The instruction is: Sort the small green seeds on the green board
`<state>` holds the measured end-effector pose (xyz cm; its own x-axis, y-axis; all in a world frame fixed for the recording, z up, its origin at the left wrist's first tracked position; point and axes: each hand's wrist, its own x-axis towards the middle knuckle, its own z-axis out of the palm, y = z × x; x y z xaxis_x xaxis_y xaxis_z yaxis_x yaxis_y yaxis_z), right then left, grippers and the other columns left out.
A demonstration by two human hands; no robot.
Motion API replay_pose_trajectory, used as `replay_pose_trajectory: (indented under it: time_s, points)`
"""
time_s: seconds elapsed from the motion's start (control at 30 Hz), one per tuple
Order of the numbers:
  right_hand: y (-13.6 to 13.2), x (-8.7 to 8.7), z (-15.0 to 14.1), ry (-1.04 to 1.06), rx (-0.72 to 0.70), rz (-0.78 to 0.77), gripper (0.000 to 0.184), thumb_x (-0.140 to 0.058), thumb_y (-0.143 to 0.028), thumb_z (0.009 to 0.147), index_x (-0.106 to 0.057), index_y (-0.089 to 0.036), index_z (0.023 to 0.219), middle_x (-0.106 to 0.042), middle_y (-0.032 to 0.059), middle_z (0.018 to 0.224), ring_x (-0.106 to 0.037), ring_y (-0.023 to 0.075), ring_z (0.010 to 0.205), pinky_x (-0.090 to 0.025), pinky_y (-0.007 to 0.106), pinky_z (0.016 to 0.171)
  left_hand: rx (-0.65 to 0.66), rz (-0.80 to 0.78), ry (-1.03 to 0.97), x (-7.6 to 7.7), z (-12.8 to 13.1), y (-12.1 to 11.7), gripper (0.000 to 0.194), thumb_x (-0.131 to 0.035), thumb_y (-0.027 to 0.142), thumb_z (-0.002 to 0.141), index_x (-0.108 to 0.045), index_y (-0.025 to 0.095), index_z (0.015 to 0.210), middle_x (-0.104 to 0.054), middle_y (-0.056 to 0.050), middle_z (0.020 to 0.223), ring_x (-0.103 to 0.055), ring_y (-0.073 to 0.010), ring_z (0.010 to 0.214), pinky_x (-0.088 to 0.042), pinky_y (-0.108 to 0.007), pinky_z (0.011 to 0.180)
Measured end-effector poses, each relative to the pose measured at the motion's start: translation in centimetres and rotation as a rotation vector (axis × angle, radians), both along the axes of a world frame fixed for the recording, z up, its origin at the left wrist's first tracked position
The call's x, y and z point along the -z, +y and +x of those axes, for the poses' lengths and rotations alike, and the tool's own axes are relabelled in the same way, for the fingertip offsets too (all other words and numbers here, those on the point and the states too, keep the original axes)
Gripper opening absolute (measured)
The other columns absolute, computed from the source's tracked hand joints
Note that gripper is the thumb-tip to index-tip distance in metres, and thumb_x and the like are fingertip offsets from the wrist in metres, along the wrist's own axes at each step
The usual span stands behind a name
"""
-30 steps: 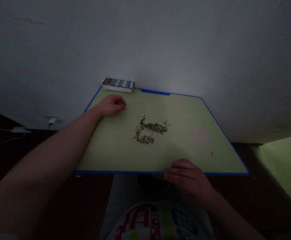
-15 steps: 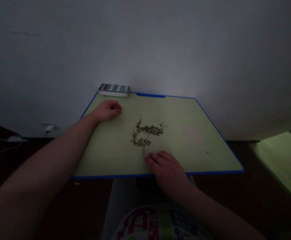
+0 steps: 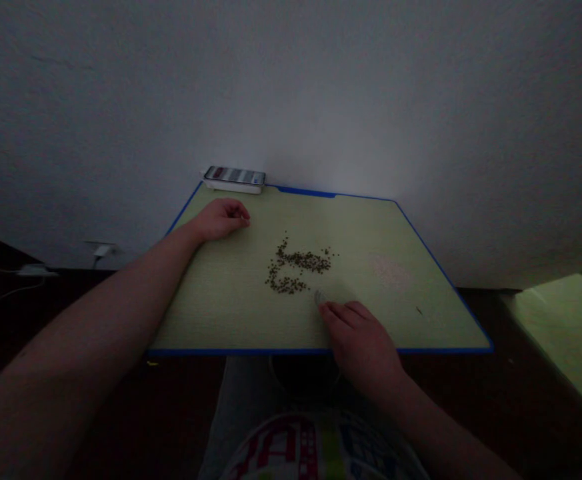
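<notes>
My right hand (image 3: 363, 340) is closed on a small clear piece with a rounded edge (image 3: 319, 297), low over the near middle of the table; its exact kind is hard to make out in the dim light. Just left of that piece lie scattered small dark beans or seeds (image 3: 308, 261), some in a band, others in a curved trail. My left hand (image 3: 225, 219) rests on the far left of the table, fingers loosely curled with a gap to the thumb and nothing visible in them. A thin patch of pale pinkish grains (image 3: 391, 272) lies on the right.
The pale table (image 3: 251, 320) has a blue edge and stands against a grey wall. A phone (image 3: 235, 175) lies on a white box at the back left corner. A small dark sliver (image 3: 419, 311) lies near the right. Below the front edge is a dark round container (image 3: 303, 373).
My right hand has moved to the right with the clear piece, away from the dark beans. My left hand stays in place; the whole view has shifted slightly.
</notes>
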<state>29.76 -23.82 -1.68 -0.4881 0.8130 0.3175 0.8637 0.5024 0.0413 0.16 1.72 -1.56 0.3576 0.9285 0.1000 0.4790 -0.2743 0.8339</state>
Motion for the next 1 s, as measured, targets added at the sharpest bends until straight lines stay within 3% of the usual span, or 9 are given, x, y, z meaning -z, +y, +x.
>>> replay_pose_trajectory:
  time_s: [0.4, 1.0]
  points:
    - [1.2, -0.2, -2.1, 0.012, -0.026, 0.016, 0.041, -0.052, 0.003, 0.083, -0.069, -0.008, 0.118, -0.076, 0.0154, 0.104, -0.066, 0.0241, 0.089, -0.057, 0.037, 0.083, -0.011, -0.025, 0.002, 0.1, -0.1, 0.1, 0.019, -0.071, 0.030, 0.064, -0.065, 0.017, 0.076, -0.051, 0.003, 0.056, -0.045, -0.0100, 0.052, -0.033, -0.024, 0.052]
    - [1.6, -0.3, -1.1, 0.016, 0.032, -0.003, 0.040, -0.053, 0.000, 0.084, -0.070, -0.009, 0.120, -0.077, 0.0146, 0.106, -0.068, 0.0236, 0.091, -0.057, 0.036, 0.085, 0.000, -0.005, 0.017, 0.0, 0.0, 0.0, 0.022, -0.070, 0.034, 0.065, -0.064, 0.017, 0.077, -0.051, 0.004, 0.056, -0.044, -0.0093, 0.051, -0.032, -0.023, 0.052]
